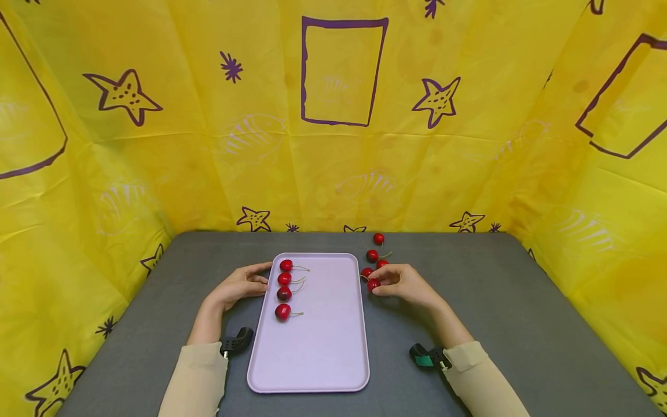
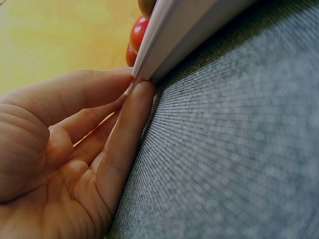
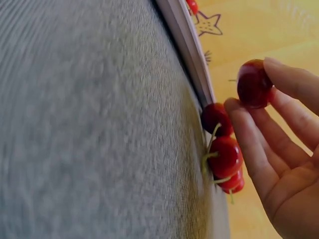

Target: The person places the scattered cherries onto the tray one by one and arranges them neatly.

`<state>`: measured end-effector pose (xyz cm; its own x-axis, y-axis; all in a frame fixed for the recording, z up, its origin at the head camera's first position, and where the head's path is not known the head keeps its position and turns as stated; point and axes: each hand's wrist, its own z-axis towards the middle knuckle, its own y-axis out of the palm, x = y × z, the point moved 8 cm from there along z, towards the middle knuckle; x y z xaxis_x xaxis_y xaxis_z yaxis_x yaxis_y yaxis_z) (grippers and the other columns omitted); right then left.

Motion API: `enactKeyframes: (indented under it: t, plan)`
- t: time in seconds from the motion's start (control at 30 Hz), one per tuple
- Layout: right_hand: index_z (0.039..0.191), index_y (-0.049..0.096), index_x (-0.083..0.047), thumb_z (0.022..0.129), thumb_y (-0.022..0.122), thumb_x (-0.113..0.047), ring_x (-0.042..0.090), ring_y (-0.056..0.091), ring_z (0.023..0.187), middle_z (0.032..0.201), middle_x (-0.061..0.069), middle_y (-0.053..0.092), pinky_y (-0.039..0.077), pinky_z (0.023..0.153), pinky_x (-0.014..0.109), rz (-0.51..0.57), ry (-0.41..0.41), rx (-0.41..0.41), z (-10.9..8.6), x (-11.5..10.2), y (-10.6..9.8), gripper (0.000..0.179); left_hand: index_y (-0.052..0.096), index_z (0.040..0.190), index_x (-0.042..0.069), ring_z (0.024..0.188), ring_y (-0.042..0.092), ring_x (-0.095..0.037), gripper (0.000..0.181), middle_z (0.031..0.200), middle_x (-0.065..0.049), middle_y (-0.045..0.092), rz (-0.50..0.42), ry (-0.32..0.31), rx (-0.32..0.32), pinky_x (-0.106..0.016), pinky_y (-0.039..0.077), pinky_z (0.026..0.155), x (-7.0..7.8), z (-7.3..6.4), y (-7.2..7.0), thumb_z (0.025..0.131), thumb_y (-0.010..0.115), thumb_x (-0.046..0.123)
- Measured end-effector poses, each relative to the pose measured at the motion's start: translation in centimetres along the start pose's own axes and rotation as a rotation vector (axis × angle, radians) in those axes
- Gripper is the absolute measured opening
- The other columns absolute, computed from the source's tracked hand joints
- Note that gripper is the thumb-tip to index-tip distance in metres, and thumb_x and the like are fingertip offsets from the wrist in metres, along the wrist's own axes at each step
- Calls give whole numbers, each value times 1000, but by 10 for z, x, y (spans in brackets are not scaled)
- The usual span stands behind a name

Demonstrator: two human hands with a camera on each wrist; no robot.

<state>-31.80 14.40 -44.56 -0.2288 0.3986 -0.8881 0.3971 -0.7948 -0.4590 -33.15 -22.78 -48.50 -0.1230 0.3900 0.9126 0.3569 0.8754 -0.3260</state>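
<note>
A pale lilac tray lies on the grey table. Several red cherries with stems, such as a dark one, form a column along the tray's left side. My left hand is at the tray's left edge; in the left wrist view its fingertips pinch the rim. To the right of the tray, my right hand holds a cherry between thumb and fingertips. Several loose cherries, including one with a green stem, lie just beyond that hand, beside the tray's far right corner.
Yellow cloth printed with stars and fish hangs behind the table and on both sides. Dark devices are strapped to both wrists, the right one bearing a green patch. The grey tabletop extends to either side of the tray.
</note>
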Motion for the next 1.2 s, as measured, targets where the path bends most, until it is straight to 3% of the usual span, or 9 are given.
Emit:
enactKeyframes:
  t: [0.4,0.8,1.0,1.2]
  plan:
    - [114,71,-8,84,78,-18,10,71,85,105,16,75,57,80,23,86,-7,-45,7,-12,14,32,37,152,6,95,62,-16,71,112,-17,64,-9,-2,-2,-24,58,85,0,0,0,89,69,12]
    - [122,64,0,84,76,-13,16,69,96,116,21,70,56,83,18,118,-38,-11,16,-27,23,41,38,151,8,95,61,-17,71,112,-16,64,-3,-13,7,-25,58,87,0,0,0,88,70,14]
    - [117,65,-3,85,75,-13,21,68,100,116,19,68,56,85,19,135,-31,10,22,-37,27,35,38,151,8,95,61,-17,71,113,-17,64,-1,-11,5,-25,58,87,1,0,0,88,70,14]
    - [114,67,-5,86,74,-15,18,69,95,112,18,70,57,83,22,148,-25,6,28,-49,34,30,38,151,8,95,62,-17,71,113,-17,64,-3,-11,4,-26,58,88,-1,1,0,88,69,13]
